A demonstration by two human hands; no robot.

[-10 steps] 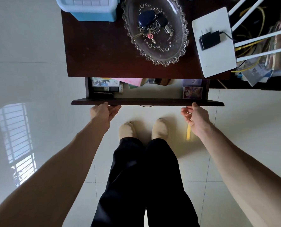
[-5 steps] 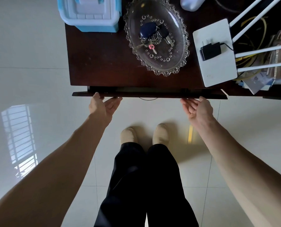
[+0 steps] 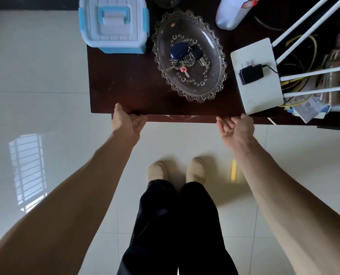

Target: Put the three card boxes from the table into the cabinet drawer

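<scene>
The cabinet drawer is pushed in under the dark wooden tabletop; only a thin strip of its front shows below the table edge. No card boxes are visible; the drawer's inside is hidden. My left hand presses against the drawer front at the left, palm turned up, fingers loosely bent, holding nothing. At the right end my right hand touches the drawer front the same way, palm up, fingers relaxed.
On the tabletop stand a white and blue lidded box, a glass dish with keys, a white router with a black plug, and a white bottle. Cables and papers crowd the right. My feet stand on pale floor tiles.
The drawer was open with card boxes showing inside; both hands pushed it in, and it now sits closed under the tabletop. The view has moved closer to the table.
</scene>
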